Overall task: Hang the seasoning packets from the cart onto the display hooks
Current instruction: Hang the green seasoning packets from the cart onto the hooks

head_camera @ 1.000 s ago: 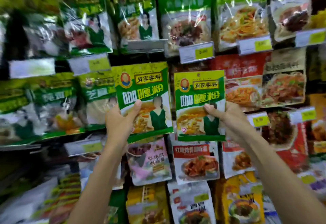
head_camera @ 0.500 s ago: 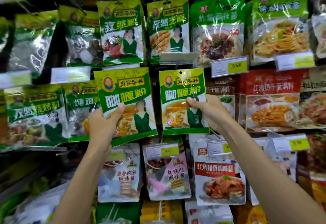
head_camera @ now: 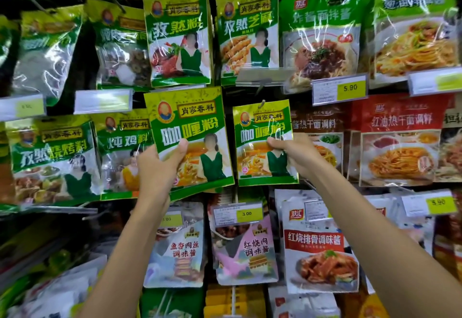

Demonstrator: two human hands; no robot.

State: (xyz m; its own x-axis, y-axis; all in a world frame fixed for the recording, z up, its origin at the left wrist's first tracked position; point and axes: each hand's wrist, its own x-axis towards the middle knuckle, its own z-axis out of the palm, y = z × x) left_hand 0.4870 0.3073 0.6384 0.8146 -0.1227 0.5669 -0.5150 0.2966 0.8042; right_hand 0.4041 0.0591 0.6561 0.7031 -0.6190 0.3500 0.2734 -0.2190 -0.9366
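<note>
Two curry powder packets held up to a seasoning display.

The left hand (head_camera: 160, 167) grips one green packet (head_camera: 190, 140) nearer the camera; the right hand (head_camera: 297, 155) pinches a second packet (head_camera: 263, 142), its top hole at a display hook (head_camera: 262, 103) just above, price tags (head_camera: 340, 89) beyond.

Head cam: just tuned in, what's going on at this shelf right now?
A person is stocking a wall of hanging seasoning packets. The right hand holds a green curry powder packet with its top hole at a display hook; whether it is fully threaded is unclear. The left hand grips a second, identical packet raised beside it, not yet hung.
</note>
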